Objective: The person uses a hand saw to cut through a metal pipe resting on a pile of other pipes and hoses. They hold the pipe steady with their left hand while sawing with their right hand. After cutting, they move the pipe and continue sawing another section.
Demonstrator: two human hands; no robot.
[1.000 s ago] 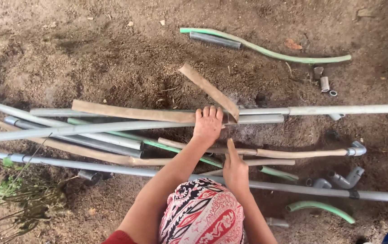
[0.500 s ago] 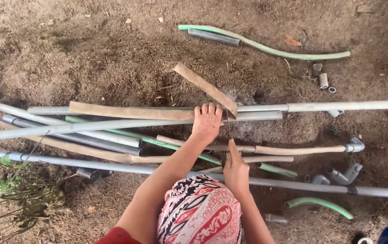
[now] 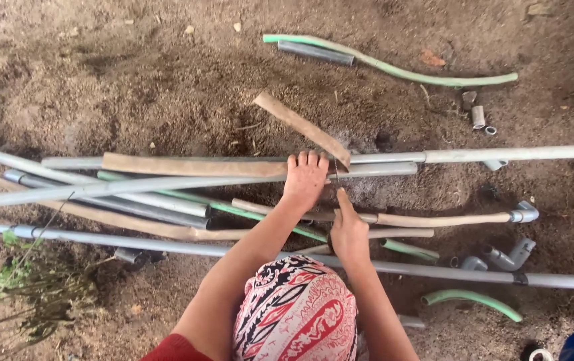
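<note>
My left hand (image 3: 306, 177) lies palm down on a long grey pipe (image 3: 380, 171), fingers curled over its far side, pinning it to the ground. Just right of it, my right hand (image 3: 348, 230) holds a thin dark blade (image 3: 336, 175) with the forefinger stretched along it; the blade's tip lies across the same pipe. A flat brown strip (image 3: 300, 127) lies slanted just beyond my fingers. A head wrapped in a red patterned scarf (image 3: 297, 311) covers the bottom middle of the view.
Several long grey, green and tan pipes (image 3: 133, 200) lie side by side on the bare dirt. Grey elbow fittings (image 3: 511, 254) and short pipe offcuts (image 3: 478, 116) lie at the right. A curved green hose (image 3: 394, 67) lies at the back, weeds (image 3: 26, 287) at the lower left.
My right hand has moved slightly forward towards the pinned pipe. My left hand stays pressed on it.
</note>
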